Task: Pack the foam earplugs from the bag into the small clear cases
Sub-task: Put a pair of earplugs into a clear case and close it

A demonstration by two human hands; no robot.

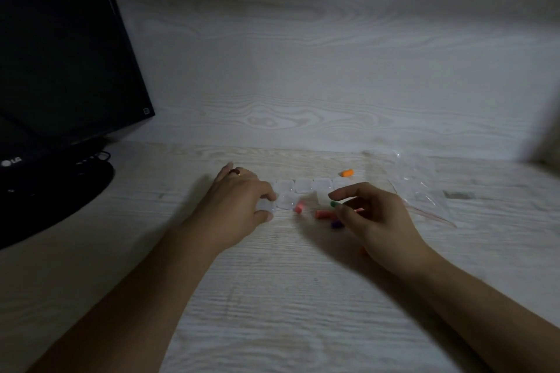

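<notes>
1. Left hand [239, 194] curls its fingers [268, 195] and thumb around a small clear case [266, 206] at the left end of the cases; the case is mostly hidden by the grip.
2. Right hand [375, 215] has loosely bent fingers over loose earplugs; a green earplug [334, 204] sits at the fingertips, but whether it is pinched or only touched is too blurred to tell.
3. Row of clear cases [303, 185] on the pale wood surface [272, 297]; they are faint, with lids open or closed unreadable.
4. Pink earplug [298, 208], red earplug [322, 214] and purple earplug [336, 224] lie between the hands; an orange earplug [347, 173] lies behind the row.
5. Clear bag [424, 191] lies at right, nearly invisible, contents unclear.
6. Black monitor [60, 70] at left, cut off by the frame.
</notes>
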